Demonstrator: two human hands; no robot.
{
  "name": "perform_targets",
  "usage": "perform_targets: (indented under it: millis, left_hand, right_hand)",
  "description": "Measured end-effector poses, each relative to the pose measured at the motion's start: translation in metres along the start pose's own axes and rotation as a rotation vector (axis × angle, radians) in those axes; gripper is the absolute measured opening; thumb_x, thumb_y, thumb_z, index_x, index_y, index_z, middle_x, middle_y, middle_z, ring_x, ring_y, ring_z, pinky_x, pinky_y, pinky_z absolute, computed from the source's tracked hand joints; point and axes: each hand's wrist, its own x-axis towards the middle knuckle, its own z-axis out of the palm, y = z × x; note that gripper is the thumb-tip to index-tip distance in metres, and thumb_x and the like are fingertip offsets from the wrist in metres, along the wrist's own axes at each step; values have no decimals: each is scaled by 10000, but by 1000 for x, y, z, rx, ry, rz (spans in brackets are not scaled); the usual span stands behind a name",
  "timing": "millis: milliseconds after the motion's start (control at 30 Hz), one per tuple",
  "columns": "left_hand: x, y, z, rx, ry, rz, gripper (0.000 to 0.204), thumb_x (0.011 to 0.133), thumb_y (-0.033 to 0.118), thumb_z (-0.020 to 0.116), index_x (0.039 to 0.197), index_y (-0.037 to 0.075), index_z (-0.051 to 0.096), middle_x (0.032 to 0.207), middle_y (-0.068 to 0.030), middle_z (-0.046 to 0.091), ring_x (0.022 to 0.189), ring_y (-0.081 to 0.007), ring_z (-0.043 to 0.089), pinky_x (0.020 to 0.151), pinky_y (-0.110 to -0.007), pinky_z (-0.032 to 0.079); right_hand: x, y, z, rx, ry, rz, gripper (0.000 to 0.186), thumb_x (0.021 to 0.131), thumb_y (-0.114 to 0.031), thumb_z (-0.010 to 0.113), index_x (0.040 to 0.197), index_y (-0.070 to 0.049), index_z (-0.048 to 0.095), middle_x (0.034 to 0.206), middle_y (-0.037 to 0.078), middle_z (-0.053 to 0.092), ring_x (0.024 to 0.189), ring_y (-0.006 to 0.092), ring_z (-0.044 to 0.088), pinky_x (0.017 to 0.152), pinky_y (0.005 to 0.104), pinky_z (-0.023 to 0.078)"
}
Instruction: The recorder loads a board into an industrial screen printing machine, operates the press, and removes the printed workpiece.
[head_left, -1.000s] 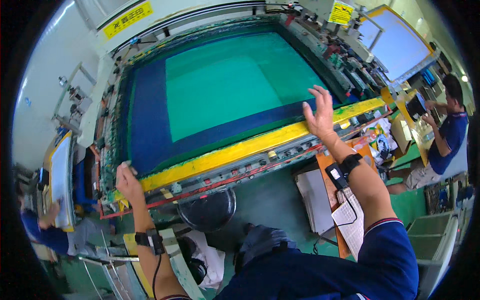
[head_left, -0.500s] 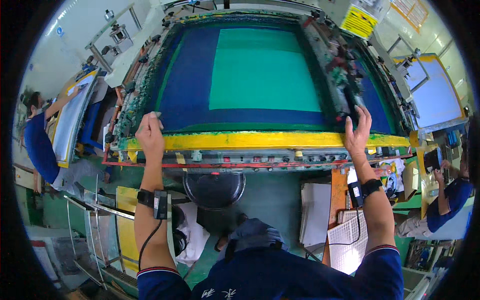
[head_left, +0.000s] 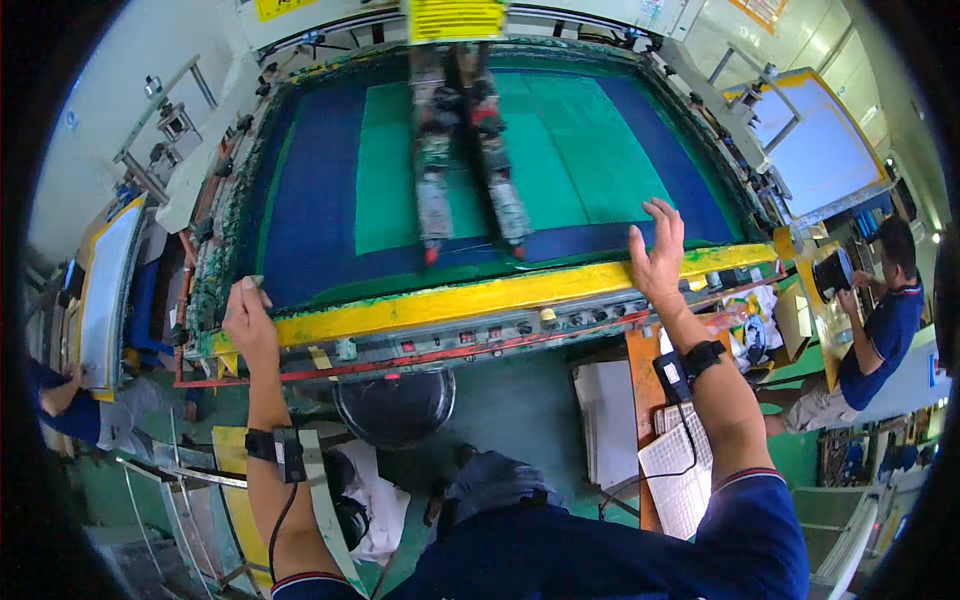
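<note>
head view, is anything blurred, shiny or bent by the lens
In the head view, the two hanging arms look smeared, likely by motion, while the left hand and right hand look sharper; also in the head view, the screen frame bows along its far edge, and the black round object shows pale highlights.

Screen (head_left: 548,150) on machine (head_left: 440,342); white gridded panels (head_left: 676,485) on orange table (head_left: 646,385).

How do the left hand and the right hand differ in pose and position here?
Pose: the left hand has its fingers curled in, while the right hand has its fingers spread and its thumb apart.
Position: the left hand is near the left end of the yellow bar; the right hand is toward its right end.
Shared: both are bare.
</note>
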Motion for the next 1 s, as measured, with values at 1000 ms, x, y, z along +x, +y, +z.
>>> perform_targets:
  millis: [1000]
  left_hand:
    - [-1,-4,-2,-43,27,2,288,1010,182,480,910,-35,642,659,-30,544,599,-84,461,561,-253,372]
  right_hand:
    - [-1,-2,2,4,-19,12,348,867,-143,613,1190,-27,555,1240,188,522,1156,389,483,1005,464,382]
